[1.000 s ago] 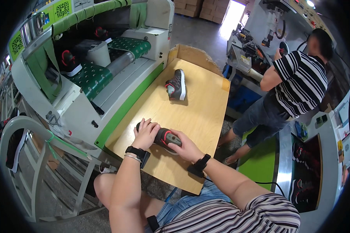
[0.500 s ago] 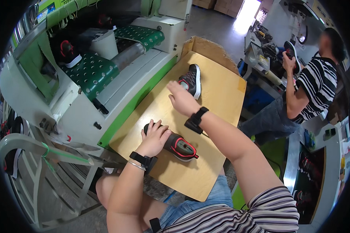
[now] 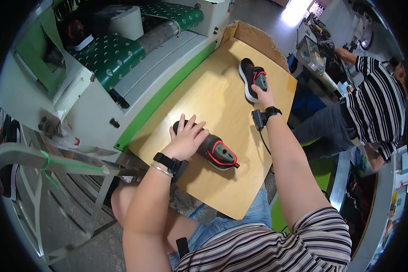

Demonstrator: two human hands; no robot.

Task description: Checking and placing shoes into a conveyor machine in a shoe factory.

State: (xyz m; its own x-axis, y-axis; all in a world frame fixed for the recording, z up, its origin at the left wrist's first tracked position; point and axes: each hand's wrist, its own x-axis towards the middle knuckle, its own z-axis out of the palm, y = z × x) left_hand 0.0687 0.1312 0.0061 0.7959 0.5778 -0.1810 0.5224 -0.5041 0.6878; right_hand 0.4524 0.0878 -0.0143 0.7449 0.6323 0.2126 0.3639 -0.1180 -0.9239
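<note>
A dark sneaker (image 3: 216, 152) with red edging round its opening lies on the wooden board, its heel toward the near right. A green shoe last with a hole in its top fills it. Over its toe rests my left hand (image 3: 184, 143), fingers spread and stretched out. Farther off, my right hand (image 3: 264, 96) grips the heel end of a second dark sneaker (image 3: 248, 75), thumb and fingers around it. This one has a white sole, red edging and a green last too, and its toe points away from me.
Beyond the board (image 3: 213, 190) and to its left stands a machine with a green studded conveyor belt (image 3: 109, 59) carrying another shoe (image 3: 79, 35). A cardboard edge (image 3: 263, 38) rims the board's far end. A co-worker in stripes (image 3: 371, 104) stands at right. A grey metal rack (image 3: 41, 181) is at left.
My right hand has closed on the far sneaker, which has turned from lying on its side to show its opening. My left hand stays on the near sneaker. The co-worker has bent toward the bench.
</note>
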